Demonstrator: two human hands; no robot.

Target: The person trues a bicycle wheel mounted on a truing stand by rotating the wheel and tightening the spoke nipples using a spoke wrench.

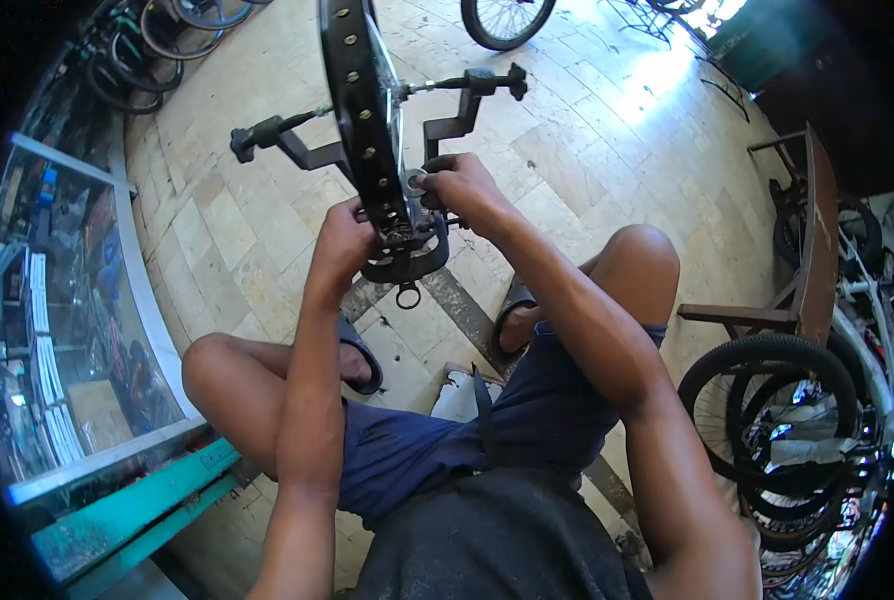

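Observation:
A black bicycle rim (355,80) with silver spokes stands upright in a black truing stand (407,262), whose side arms reach out left and right. At the rim's lower right, my right hand (457,190) pinches a small round silver tool (415,181), which looks like a spoke wrench. My left hand (342,240) is closed at the left side of the rim's lower part, its fingertips mostly hidden there; what they grip cannot be made out.
A glass display case (77,300) and green bench (127,500) line my left. Bicycle wheels lean at the upper left (132,60) and top (507,40). To my right are a wooden seat (815,230) and stacked tyres (767,350). My sandalled feet rest on tiles.

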